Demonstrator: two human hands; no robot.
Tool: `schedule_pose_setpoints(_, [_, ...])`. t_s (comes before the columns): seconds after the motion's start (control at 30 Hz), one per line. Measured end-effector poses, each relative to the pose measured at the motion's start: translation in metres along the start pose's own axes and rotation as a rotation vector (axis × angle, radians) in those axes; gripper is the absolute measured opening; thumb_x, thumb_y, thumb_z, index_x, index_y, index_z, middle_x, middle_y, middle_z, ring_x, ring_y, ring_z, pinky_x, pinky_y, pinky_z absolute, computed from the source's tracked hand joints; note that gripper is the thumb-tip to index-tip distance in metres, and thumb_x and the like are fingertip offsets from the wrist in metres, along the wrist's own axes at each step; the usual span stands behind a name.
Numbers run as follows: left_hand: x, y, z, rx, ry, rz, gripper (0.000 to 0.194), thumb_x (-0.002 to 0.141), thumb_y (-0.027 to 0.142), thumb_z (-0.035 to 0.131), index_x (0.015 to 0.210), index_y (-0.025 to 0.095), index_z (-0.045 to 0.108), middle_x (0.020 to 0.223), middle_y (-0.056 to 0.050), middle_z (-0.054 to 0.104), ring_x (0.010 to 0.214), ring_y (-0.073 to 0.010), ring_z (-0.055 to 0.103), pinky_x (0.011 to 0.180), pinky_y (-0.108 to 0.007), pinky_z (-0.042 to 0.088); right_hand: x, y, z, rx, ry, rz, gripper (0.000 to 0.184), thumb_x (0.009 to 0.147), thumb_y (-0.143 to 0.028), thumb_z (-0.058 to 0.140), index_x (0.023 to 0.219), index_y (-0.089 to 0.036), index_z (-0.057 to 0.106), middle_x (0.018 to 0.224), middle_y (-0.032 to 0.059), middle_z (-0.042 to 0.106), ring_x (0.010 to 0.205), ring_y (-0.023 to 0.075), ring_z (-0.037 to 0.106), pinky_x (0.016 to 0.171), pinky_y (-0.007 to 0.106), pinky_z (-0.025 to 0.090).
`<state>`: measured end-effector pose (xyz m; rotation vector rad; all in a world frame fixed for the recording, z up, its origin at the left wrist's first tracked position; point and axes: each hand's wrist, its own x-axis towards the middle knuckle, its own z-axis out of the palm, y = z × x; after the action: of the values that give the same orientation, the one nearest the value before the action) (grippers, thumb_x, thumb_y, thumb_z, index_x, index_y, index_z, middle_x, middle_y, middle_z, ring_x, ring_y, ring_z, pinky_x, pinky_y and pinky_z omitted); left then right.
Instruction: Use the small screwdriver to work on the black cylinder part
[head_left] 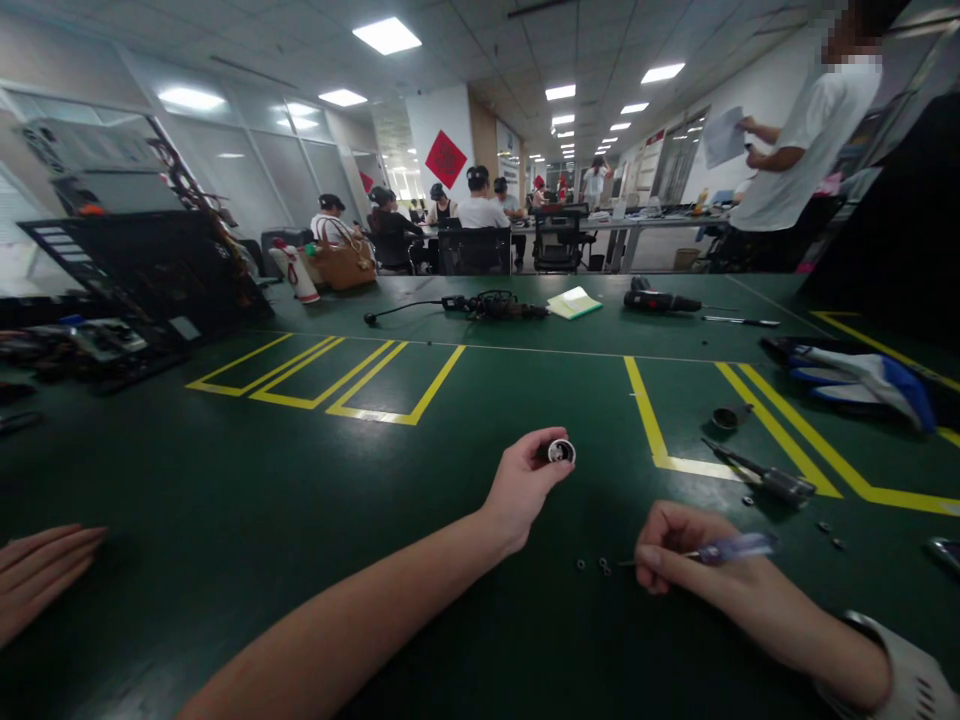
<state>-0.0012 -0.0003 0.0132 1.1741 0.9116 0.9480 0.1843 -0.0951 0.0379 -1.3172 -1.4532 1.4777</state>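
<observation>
My left hand [520, 487] is closed around a small round cylindrical part [561, 453], whose open end shows a pale rim and metal pieces inside. In my right hand [690, 548] is a screwdriver [739, 547] with a clear purplish handle. Its thin shaft points left, low over the green table [450, 620], close to several tiny nut-like pieces [604, 566]. Beyond my right hand lie a dark tool part [784, 486] with a metal cylindrical end and a dark ring-shaped housing [726, 418].
Another person's hand [45, 575] rests at the left edge. Yellow tape [375, 415] marks the table. At the back are a cabled tool [499, 305], a notepad [575, 303] and a power drill [660, 300]. Gloves [862, 380] lie right; a black rack [142, 290] stands left.
</observation>
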Motion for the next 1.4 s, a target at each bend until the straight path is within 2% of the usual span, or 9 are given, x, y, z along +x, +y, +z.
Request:
schedule_pose_setpoints(0.13, [-0.001, 0.004, 0.003, -0.047, 0.011, -0.024, 0.037, 0.074, 0.001, 0.061, 0.106, 0.017, 0.062, 0.112, -0.007, 0.064, 0.105, -0.0192, 0.059, 0.097, -0.039, 0.046, 0.001, 0.002, 0.002, -0.045, -0.025, -0.019, 0.026, 0.078, -0.043, 0.061, 0.071, -0.019, 0.057, 0.068, 0.0017, 0.064, 0.063, 0.0146, 0.057, 0.059, 0.028, 0.045])
schedule_pose_setpoints(0.43, [-0.004, 0.007, 0.005, -0.069, -0.005, -0.041, 0.037, 0.072, 0.001, 0.063, 0.105, 0.018, 0.063, 0.113, -0.008, 0.063, 0.106, -0.0202, 0.059, 0.096, -0.041, 0.045, 0.002, 0.007, 0.008, -0.308, 0.037, -0.028, 0.014, 0.079, -0.026, 0.058, 0.067, -0.020, 0.057, 0.066, -0.0003, 0.063, 0.063, 0.0147, 0.058, 0.058, 0.026, 0.044])
schedule_pose_setpoints(0.53, [-0.004, 0.007, 0.005, -0.081, -0.007, -0.045, 0.037, 0.071, 0.000, 0.062, 0.104, 0.018, 0.063, 0.112, -0.008, 0.063, 0.106, -0.0201, 0.058, 0.097, -0.040, 0.045, 0.002, 0.007, 0.010, -0.341, 0.037, 0.016, 0.013, 0.079, -0.024, 0.057, 0.066, -0.020, 0.058, 0.065, -0.0004, 0.064, 0.059, 0.0138, 0.057, 0.053, 0.025, 0.042])
schedule_pose_setpoints(0.7, [-0.004, 0.006, 0.007, -0.111, 0.006, -0.028, 0.037, 0.069, 0.000, 0.063, 0.102, 0.015, 0.064, 0.108, -0.008, 0.065, 0.103, -0.0205, 0.059, 0.098, -0.040, 0.042, 0.005, 0.007, 0.013, 0.100, 0.023, 0.144, 0.021, 0.072, -0.034, 0.067, 0.067, -0.018, 0.055, 0.063, -0.0001, 0.066, 0.052, 0.0110, 0.056, 0.051, 0.023, 0.044])
schedule_pose_setpoints(0.83, [-0.005, 0.008, 0.009, -0.111, 0.009, -0.037, 0.037, 0.068, 0.000, 0.063, 0.102, 0.013, 0.064, 0.107, -0.009, 0.065, 0.102, -0.0214, 0.059, 0.097, -0.040, 0.042, 0.004, 0.007, 0.013, 0.390, 0.055, 0.121, 0.022, 0.073, -0.035, 0.070, 0.069, -0.017, 0.058, 0.068, 0.0016, 0.069, 0.056, 0.0105, 0.059, 0.056, 0.023, 0.047])
schedule_pose_setpoints(0.93, [-0.009, 0.010, 0.010, -0.102, -0.015, -0.048, 0.039, 0.068, -0.002, 0.061, 0.104, 0.013, 0.064, 0.106, -0.009, 0.065, 0.102, -0.0209, 0.059, 0.096, -0.039, 0.042, 0.002, 0.005, 0.012, 0.371, 0.163, -0.025, 0.018, 0.076, -0.034, 0.068, 0.072, -0.018, 0.062, 0.075, 0.0023, 0.070, 0.065, 0.0124, 0.063, 0.063, 0.025, 0.051])
schedule_pose_setpoints(1.1, [-0.018, 0.011, 0.011, -0.032, -0.161, -0.045, 0.044, 0.071, -0.003, 0.056, 0.110, 0.017, 0.062, 0.111, -0.007, 0.065, 0.105, -0.0197, 0.058, 0.096, -0.038, 0.042, 0.001, 0.006, 0.010, -0.063, 0.331, -0.342, 0.009, 0.079, -0.029, 0.065, 0.082, -0.021, 0.067, 0.092, 0.0056, 0.070, 0.081, 0.0183, 0.068, 0.071, 0.029, 0.056])
schedule_pose_setpoints(1.23, [-0.024, 0.013, 0.015, -0.028, -0.236, -0.021, 0.044, 0.070, -0.003, 0.057, 0.109, 0.017, 0.063, 0.107, -0.007, 0.066, 0.103, -0.0195, 0.060, 0.093, -0.037, 0.044, 0.002, 0.007, 0.013, -0.368, 0.377, -0.563, 0.007, 0.080, -0.019, 0.061, 0.082, -0.022, 0.067, 0.087, 0.0040, 0.071, 0.076, 0.0170, 0.070, 0.066, 0.026, 0.058])
schedule_pose_setpoints(1.4, [-0.030, 0.019, 0.021, -0.019, -0.246, -0.002, 0.040, 0.068, -0.003, 0.058, 0.104, 0.014, 0.064, 0.104, -0.008, 0.067, 0.098, -0.0193, 0.062, 0.090, -0.036, 0.047, 0.002, 0.002, 0.018, -0.591, 0.462, -0.741, 0.011, 0.079, -0.014, 0.057, 0.079, -0.022, 0.065, 0.080, 0.0034, 0.072, 0.069, 0.0146, 0.070, 0.061, 0.021, 0.057])
